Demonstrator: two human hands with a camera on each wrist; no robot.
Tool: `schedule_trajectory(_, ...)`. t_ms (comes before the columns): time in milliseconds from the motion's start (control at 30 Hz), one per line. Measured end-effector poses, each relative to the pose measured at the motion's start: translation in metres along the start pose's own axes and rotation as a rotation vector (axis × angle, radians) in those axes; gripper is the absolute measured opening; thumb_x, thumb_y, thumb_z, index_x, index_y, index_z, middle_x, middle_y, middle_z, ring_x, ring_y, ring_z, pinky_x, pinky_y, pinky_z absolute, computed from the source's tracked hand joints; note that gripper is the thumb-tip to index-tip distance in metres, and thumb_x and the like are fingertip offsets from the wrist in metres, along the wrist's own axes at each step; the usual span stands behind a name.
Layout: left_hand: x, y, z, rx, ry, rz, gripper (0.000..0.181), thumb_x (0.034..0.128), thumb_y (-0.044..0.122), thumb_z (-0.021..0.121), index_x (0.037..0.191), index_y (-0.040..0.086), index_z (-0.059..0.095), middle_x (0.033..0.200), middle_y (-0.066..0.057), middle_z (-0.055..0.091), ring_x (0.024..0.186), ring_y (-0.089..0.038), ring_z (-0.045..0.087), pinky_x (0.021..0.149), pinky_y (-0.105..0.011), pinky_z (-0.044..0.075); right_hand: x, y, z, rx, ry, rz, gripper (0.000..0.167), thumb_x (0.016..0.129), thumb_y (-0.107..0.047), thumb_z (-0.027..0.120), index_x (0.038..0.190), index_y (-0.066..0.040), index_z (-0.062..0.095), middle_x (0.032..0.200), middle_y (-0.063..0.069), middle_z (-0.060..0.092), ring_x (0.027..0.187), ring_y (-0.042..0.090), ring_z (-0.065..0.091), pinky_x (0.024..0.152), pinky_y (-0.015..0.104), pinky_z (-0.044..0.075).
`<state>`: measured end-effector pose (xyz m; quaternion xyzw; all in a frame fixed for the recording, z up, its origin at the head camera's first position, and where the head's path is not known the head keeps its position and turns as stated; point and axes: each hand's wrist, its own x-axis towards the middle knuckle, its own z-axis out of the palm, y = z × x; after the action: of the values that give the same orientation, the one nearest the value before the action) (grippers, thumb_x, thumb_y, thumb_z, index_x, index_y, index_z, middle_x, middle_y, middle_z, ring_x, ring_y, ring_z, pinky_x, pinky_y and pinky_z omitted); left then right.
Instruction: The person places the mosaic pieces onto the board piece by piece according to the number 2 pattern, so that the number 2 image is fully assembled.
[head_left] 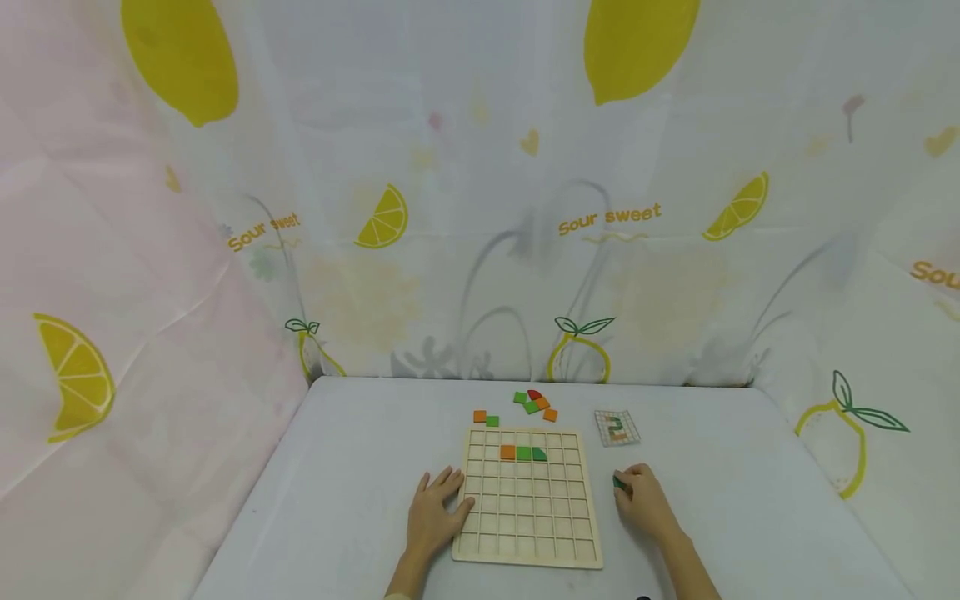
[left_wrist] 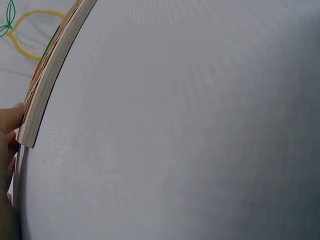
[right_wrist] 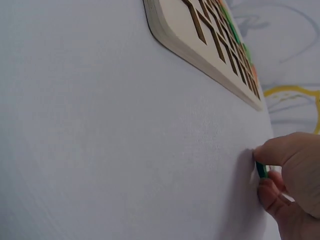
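Observation:
My left hand [head_left: 433, 512] rests at the left edge of a wooden grid board [head_left: 525, 550], thumb on its rim and fingers spread beside it. In the left wrist view, the thumb [left_wrist: 11, 119] touches the board's edge. My right hand [head_left: 647, 504], right of the board, pinches a dark green tile [head_left: 619, 482] between thumb and fingers; its full shape is hidden. The right wrist view shows this tile [right_wrist: 261, 169] edge-on, close to the table. In one upper row of the board sit an orange square [head_left: 507, 452], a light green square [head_left: 524, 453] and a dark green rounded-corner tile [head_left: 539, 454].
Behind the board lie loose tiles: an orange square [head_left: 480, 416] beside a green square [head_left: 492, 421], and a small group with a red piece [head_left: 534, 394]. A pattern card [head_left: 617, 427] showing a 2-like figure lies right of the board on the white table [head_left: 330, 475].

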<state>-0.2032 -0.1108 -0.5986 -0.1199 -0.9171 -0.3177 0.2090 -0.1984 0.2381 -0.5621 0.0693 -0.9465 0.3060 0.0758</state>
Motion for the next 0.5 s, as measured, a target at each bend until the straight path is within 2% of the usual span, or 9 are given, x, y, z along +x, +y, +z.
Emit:
schedule_trajectory(233,-0.0007,-0.0007,0.0012,0.002,-0.004,0.0,0.041,0.0739,0.027,0.074,0.107,0.003,0.07,0.11,-0.008,0.069,0.11,-0.028,0.061,0.107,-0.052,0.034,-0.0067,-0.0048,0.0029,-0.029,0.083,-0.003,0.024,0.077,0.005,0.063,0.098,0.015,0.065,0.09,0.028,0.055,0.082,0.035,0.054,0.068,0.044,0.053)
schedule_trajectory(367,-0.0002,0.001,-0.0012,0.01,-0.008,0.001,0.041,0.0743,0.026,0.073,0.108,0.004,0.07,0.11,-0.007,0.069,0.111,-0.028,0.061,0.107,-0.052,0.034,-0.0086,-0.0065,0.0046,0.004,0.116,0.046,0.026,0.077,0.003,0.063,0.098,0.018,0.063,0.091,0.031,0.058,0.081,0.034,0.057,0.07,0.044,0.056)
schedule_trajectory(500,-0.0003,0.0025,-0.0031,0.004,-0.01,0.001,0.041,0.0741,0.025,0.073,0.108,0.003,0.07,0.11,-0.008,0.069,0.111,-0.028,0.061,0.107,-0.052,0.034,-0.0101,-0.01,0.006,0.026,0.159,0.117,0.027,0.074,0.002,0.062,0.096,0.017,0.064,0.086,0.025,0.063,0.077,0.03,0.057,0.07,0.044,0.055)
